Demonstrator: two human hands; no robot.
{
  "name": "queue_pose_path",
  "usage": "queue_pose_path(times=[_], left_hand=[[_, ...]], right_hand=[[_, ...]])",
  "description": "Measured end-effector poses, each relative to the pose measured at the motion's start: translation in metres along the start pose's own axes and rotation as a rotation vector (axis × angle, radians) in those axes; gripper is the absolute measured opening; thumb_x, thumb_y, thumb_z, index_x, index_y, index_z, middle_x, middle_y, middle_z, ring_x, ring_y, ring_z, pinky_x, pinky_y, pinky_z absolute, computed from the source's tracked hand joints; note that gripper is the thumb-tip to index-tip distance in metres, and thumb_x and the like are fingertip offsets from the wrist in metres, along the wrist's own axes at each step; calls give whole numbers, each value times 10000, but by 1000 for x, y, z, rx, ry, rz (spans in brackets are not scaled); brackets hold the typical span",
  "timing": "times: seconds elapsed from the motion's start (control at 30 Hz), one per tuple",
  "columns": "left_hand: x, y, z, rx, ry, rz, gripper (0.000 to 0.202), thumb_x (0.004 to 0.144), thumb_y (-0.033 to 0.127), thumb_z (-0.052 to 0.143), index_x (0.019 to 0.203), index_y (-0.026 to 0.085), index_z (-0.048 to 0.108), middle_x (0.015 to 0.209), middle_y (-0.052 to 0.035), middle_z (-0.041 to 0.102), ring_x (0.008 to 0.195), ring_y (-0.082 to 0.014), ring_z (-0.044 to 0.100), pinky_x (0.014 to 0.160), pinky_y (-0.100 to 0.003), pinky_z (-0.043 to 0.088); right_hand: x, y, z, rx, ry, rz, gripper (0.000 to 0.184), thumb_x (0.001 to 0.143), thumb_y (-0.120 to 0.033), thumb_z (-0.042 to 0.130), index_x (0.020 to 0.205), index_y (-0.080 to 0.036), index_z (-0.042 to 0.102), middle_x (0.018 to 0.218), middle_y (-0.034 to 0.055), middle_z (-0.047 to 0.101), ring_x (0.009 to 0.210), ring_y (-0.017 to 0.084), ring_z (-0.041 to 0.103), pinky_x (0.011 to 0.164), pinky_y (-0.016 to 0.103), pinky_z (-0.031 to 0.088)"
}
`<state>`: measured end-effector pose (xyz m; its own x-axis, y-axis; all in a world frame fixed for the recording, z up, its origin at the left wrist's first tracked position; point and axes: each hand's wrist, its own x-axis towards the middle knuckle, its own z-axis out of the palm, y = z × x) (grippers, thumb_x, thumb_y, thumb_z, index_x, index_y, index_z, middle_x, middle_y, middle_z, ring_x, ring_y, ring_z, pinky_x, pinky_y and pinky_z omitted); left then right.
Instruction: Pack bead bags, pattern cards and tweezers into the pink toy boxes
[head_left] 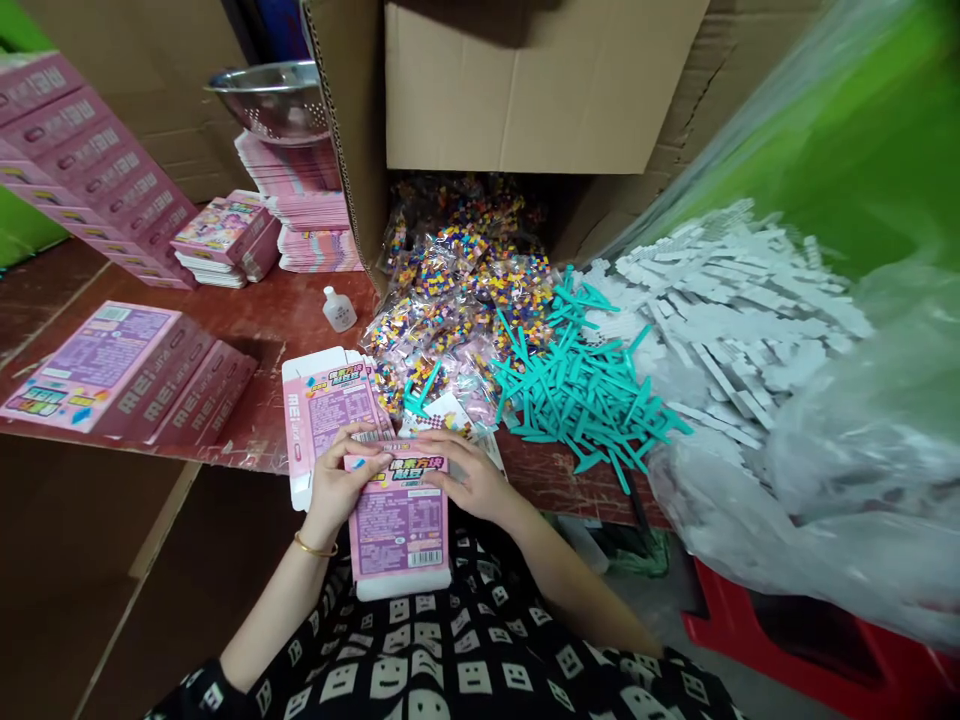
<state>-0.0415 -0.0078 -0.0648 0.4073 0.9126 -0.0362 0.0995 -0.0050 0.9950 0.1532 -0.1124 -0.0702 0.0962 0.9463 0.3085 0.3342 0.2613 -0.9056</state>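
A pink and purple printed carton (400, 525) rests against my lap, its white flap at the lower end. My left hand (346, 470) grips its upper left edge, thumb on the printed face. At the upper right edge my right hand (469, 475) holds the same carton, fingers along its top. Behind my left hand lies another flattened pink carton (322, 400) at the table edge. Just beyond my hands are a printed paper sheet (450, 410) and a loose teal plastic tool (424, 388). The undersides of my fingers are hidden.
Bags of colourful beads (465, 270) spill from a cardboard box (525, 90). Teal tools (585, 390) and white plastic pieces (727, 310) are heaped to the right. Finished-looking cartons (112, 360), a small white bottle (340, 310), stacked flat cartons (315, 220) and a metal colander (274, 95) stand left.
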Motion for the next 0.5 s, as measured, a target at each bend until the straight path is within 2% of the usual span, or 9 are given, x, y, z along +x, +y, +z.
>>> queue_pose_path(times=[0.07,0.13,0.2,0.23,0.27,0.33,0.37,0.43,0.5], left_hand=[[1,7,-1,23,-70,-1,203,665,325,840,660,186,692,1129,-93,659,1062,-251,622,931,-382,486],[4,15,-1,49,-127,-1,202,653,324,845,663,182,700,1127,-102,663,1044,-254,632,922,-387,498],[8,22,-2,43,-78,30,223,625,319,860,657,174,693,1080,-99,676,996,-248,647,885,-379,518],[11,25,-3,14,20,61,241,621,322,862,654,172,676,1045,-89,683,976,-240,651,866,-369,523],[13,28,-5,-33,156,100,264,631,333,857,657,173,649,1012,-74,687,968,-229,651,861,-359,523],[15,31,-11,-159,439,176,315,698,398,806,696,181,578,972,-41,684,973,-212,646,879,-358,518],[15,32,-16,-207,538,198,330,752,446,754,733,188,550,968,-32,680,982,-211,643,899,-371,514],[10,31,-27,-175,606,240,335,815,503,685,855,203,540,1048,-40,665,1050,-226,624,975,-420,483],[0,29,-42,81,522,323,494,733,529,771,1038,219,537,1228,-79,606,1205,-269,547,1075,-476,405]], right_hand=[[1,-1,7,45,100,-46,186,919,-238,592,1084,-242,679,1144,89,691,1074,198,651,948,372,526],[3,1,10,83,174,-44,136,933,-240,568,985,-240,693,1070,78,706,1031,195,661,934,372,525],[3,3,9,135,217,25,172,924,-309,593,1065,-249,671,1180,90,666,1095,211,635,967,393,506],[2,4,6,180,232,71,306,888,-373,646,1173,-262,626,1282,103,613,1143,226,613,977,406,500],[0,3,3,237,228,117,528,814,-438,724,1287,-279,550,1375,115,545,1186,246,590,981,416,499],[-7,-2,-4,360,165,202,935,628,-496,858,1420,-295,404,1444,132,480,1205,275,578,963,423,513],[-12,-7,-8,408,133,243,960,600,-495,874,1416,-286,413,1398,127,529,1170,274,600,941,417,525],[-22,-23,-15,446,134,315,649,726,-465,799,1292,-248,567,1193,100,668,1049,243,652,891,390,544],[-29,-42,-22,448,185,282,306,863,-427,670,1088,-222,704,974,79,717,898,203,673,805,340,552]])
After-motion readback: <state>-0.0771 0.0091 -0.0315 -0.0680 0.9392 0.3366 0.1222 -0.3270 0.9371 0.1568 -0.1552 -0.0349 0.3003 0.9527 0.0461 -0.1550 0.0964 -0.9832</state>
